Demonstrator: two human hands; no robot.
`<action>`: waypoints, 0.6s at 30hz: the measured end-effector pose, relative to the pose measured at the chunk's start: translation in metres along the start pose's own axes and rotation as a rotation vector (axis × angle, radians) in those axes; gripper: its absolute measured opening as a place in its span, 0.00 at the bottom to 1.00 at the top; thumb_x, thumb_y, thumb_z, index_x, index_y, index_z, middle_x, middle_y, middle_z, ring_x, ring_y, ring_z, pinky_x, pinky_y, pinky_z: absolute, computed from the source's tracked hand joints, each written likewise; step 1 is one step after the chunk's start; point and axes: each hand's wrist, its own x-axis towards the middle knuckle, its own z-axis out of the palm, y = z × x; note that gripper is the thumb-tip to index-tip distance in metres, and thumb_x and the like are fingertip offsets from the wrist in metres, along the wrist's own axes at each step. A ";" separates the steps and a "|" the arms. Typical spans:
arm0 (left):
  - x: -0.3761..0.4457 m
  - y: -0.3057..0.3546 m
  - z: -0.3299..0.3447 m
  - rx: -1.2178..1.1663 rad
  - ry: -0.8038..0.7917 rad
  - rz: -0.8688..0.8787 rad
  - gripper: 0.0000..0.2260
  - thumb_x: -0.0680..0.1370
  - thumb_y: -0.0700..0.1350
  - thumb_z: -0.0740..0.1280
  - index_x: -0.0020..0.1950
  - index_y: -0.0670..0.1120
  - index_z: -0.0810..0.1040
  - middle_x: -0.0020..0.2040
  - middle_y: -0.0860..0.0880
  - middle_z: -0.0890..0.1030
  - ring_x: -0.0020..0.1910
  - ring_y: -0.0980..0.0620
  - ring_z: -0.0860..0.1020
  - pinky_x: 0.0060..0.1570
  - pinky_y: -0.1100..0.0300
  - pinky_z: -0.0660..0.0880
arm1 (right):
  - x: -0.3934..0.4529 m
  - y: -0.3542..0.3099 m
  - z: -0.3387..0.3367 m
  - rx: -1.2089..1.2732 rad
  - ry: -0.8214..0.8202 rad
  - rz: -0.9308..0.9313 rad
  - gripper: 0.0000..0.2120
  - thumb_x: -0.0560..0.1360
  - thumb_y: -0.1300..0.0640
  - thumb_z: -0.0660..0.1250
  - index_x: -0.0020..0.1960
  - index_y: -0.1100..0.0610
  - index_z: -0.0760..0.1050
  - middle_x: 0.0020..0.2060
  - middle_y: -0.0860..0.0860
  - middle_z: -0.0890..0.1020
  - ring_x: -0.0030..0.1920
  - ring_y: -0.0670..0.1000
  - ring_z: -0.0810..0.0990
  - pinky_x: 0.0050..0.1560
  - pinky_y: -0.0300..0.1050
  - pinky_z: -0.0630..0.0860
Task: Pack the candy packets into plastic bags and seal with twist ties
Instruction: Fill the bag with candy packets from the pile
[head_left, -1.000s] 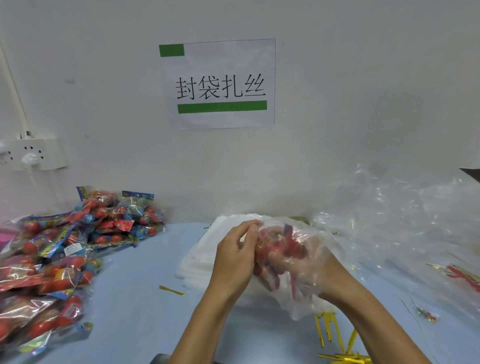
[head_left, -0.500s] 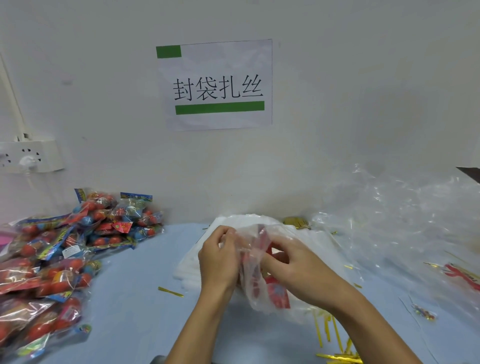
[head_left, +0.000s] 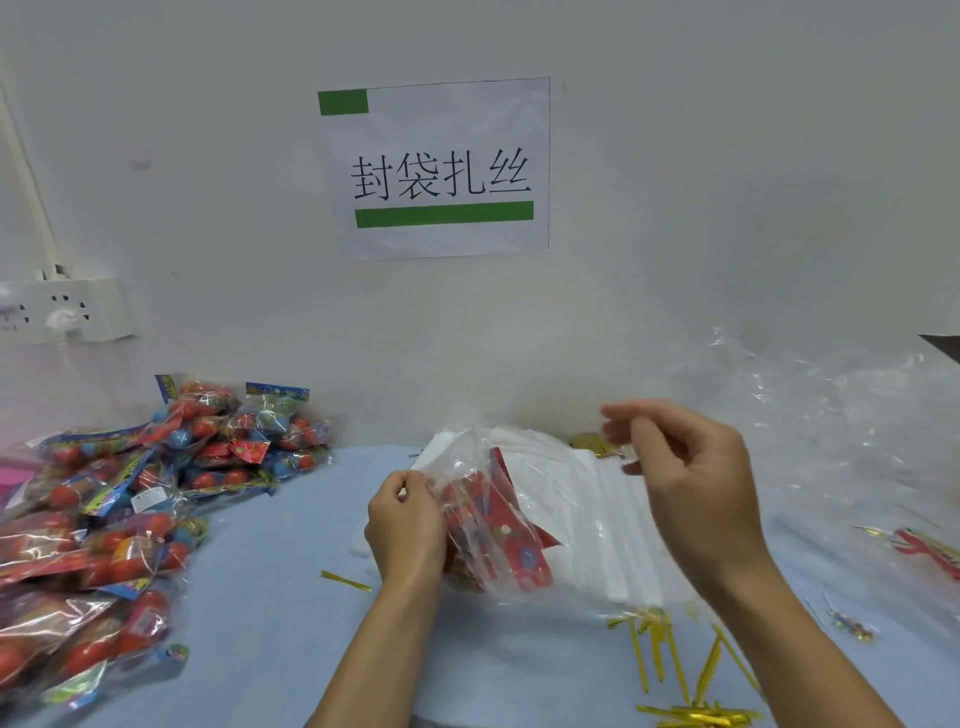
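A clear plastic bag (head_left: 493, 525) sits at the centre of the pale blue desk (head_left: 270, 597), and inside it lies a red candy packet (head_left: 506, 535) printed with small coloured dots, tilted with its top toward 12 o'clock. The left hand (head_left: 408, 525) is curled at the bag's 9 o'clock edge, fingers and thumb pinching the thin film there. The right hand (head_left: 691, 478) hangs in the air at the bag's 2 o'clock, apart from it, its fingers loosely bent and blurred and its thumb pointing toward 9 o'clock; it holds nothing that can be made out.

Under and behind the bag lies a flat stack of white bags (head_left: 597, 499), smooth and rectangular. At 9 o'clock on the desk is a glossy, crinkled heap of candy packets (head_left: 130, 499), clear wrappers filled with round red, orange and blue sweets under bright printed headers. Thin gold twist ties (head_left: 675, 670) lie scattered at 5 o'clock, shiny and straight, and one more gold tie (head_left: 345, 580) lies alone at the left hand's 7 o'clock. A loose mound of crumpled clear film (head_left: 831, 426) fills the 3 o'clock side. On the wall hang a paper sign (head_left: 441, 166) with green bars and a white power strip (head_left: 67, 309).
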 end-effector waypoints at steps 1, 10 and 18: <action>0.000 -0.001 0.000 0.007 -0.006 0.004 0.11 0.80 0.43 0.58 0.43 0.45 0.79 0.42 0.45 0.81 0.35 0.49 0.73 0.34 0.56 0.69 | 0.003 0.008 -0.005 -0.113 0.012 0.049 0.18 0.77 0.67 0.61 0.47 0.47 0.83 0.41 0.44 0.86 0.47 0.44 0.84 0.46 0.39 0.78; 0.001 0.000 0.000 0.038 -0.188 -0.101 0.10 0.74 0.39 0.61 0.33 0.48 0.73 0.35 0.45 0.73 0.34 0.48 0.68 0.32 0.55 0.64 | -0.012 0.042 0.007 -0.214 -0.701 0.260 0.27 0.76 0.60 0.72 0.67 0.34 0.73 0.60 0.39 0.79 0.56 0.39 0.80 0.54 0.32 0.76; -0.018 0.015 0.003 0.031 -0.525 -0.174 0.22 0.83 0.61 0.54 0.49 0.50 0.83 0.44 0.47 0.87 0.44 0.45 0.85 0.41 0.54 0.82 | -0.007 0.034 0.014 -0.019 -0.284 0.267 0.13 0.77 0.65 0.69 0.40 0.50 0.85 0.35 0.46 0.85 0.31 0.44 0.77 0.27 0.38 0.71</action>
